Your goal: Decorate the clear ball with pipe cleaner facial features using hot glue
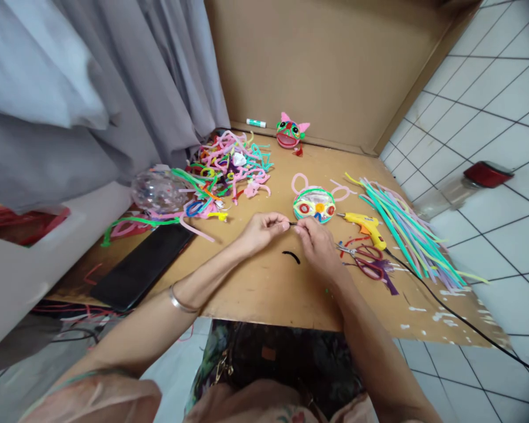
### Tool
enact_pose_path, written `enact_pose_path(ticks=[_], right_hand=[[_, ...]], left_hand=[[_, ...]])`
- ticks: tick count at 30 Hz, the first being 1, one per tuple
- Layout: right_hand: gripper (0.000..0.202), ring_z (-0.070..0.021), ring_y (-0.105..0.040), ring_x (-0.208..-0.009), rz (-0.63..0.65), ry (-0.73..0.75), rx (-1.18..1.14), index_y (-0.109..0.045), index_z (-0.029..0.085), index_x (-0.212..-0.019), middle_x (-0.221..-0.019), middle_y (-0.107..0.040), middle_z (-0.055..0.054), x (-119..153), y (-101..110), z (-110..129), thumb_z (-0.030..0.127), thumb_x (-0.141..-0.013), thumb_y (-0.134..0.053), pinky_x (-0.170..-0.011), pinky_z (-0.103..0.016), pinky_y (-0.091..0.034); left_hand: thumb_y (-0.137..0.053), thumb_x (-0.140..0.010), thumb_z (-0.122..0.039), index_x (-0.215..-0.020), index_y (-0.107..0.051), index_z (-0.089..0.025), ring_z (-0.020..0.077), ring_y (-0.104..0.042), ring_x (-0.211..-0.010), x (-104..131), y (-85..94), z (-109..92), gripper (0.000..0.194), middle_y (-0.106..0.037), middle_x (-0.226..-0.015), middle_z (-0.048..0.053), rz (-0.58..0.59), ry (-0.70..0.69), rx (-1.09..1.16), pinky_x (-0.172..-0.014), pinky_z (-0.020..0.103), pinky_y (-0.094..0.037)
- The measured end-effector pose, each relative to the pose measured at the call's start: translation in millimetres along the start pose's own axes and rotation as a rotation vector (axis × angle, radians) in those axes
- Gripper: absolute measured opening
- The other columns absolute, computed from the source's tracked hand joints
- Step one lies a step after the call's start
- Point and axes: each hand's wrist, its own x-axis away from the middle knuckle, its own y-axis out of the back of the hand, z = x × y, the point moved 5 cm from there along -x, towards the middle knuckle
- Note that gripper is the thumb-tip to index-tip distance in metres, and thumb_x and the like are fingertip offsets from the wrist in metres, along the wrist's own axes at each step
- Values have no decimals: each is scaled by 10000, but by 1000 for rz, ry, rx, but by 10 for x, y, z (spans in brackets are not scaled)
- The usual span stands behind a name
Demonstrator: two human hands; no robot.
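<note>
My left hand (264,231) and my right hand (318,245) meet over the middle of the table, fingertips pinched. Between them they hold a short black piece of pipe cleaner (293,223), each at one end. A second black pipe cleaner piece (291,256), slightly curved, lies on the wood just below. Right behind my hands is a round face made of pipe cleaners (321,198), with red and white eyes, an orange nose and a green rim. Pink loops (300,183) lie at its upper edge.
To the right are a yellow glue gun (362,224) with a black cord, red-handled scissors (369,254) and a pipe cleaner bundle (405,229). On the left lie a tangled pipe cleaner heap (233,158), a clear ball (158,189) and a black phone (143,267). A finished-looking mask (288,134) and glue stick (256,123) stand behind.
</note>
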Motion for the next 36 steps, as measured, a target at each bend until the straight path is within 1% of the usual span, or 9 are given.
enact_pose_path(ticks=[3,8,12,13,15,22,27,32,36], right_hand=[[218,-167,-474,-670,-68,0,58,-498,216,-790,-727,-555,-22,9,36,-22,275,-953,-366,-644,-285,-337],[294,-159,-464,-634,-92,66,128,-466,219,-678,-651,-512,-10,39,5,19,297,-956,-408,-649,-293,-350],[151,-180,-553,-770,-209,73,38,-577,196,-954,-849,-595,-60,52,66,47,239,-935,-433,-702,-300,-430],[166,-184,-565,-789,-235,77,26,-584,194,-994,-875,-606,-69,51,86,52,228,-935,-432,-713,-306,-443],[186,-190,-581,-798,-270,78,29,-605,200,-978,-864,-621,-71,46,116,57,225,-945,-423,-733,-319,-459],[214,-202,-608,-864,-202,133,70,-642,203,-966,-906,-642,-85,44,76,83,236,-954,-430,-773,-332,-472],[191,-178,-578,-773,-195,132,80,-624,204,-874,-850,-610,-69,48,73,89,226,-937,-445,-716,-307,-457],[192,-165,-537,-709,-227,136,67,-585,205,-796,-772,-565,-51,73,25,170,213,-919,-437,-670,-287,-431],[194,-157,-508,-688,-293,114,113,-561,206,-769,-739,-540,-36,111,-70,215,184,-917,-438,-653,-279,-405]], left_hand=[[-692,-681,-402,-675,-606,-140,52,-305,-475,-33,70,21,276,-460,-537,-49,-120,38,108,-486,214,-221],[-729,-648,-410,-718,-640,-125,50,-348,-481,-19,30,14,306,-506,-562,-35,-47,80,113,-489,212,-243],[-719,-656,-424,-706,-633,-126,44,-334,-469,8,-7,12,314,-501,-562,-38,-17,85,106,-476,213,-219],[-715,-660,-423,-704,-630,-127,43,-333,-467,11,-15,14,311,-498,-560,-40,-4,86,106,-475,213,-218],[-710,-666,-418,-700,-625,-129,42,-333,-463,14,-28,16,303,-492,-558,-44,19,88,104,-475,213,-219],[-695,-683,-419,-698,-609,-131,40,-324,-451,18,-34,17,300,-475,-548,-50,53,76,86,-470,217,-204],[-710,-670,-449,-697,-602,-134,39,-323,-458,19,-65,32,334,-477,-556,-48,72,64,104,-475,218,-204],[-752,-607,-452,-673,-592,-136,47,-337,-465,41,-118,20,360,-471,-530,-48,-48,56,242,-477,218,-220],[-771,-573,-409,-640,-582,-137,42,-322,-457,77,-215,28,338,-458,-504,-57,-143,78,393,-472,212,-213]])
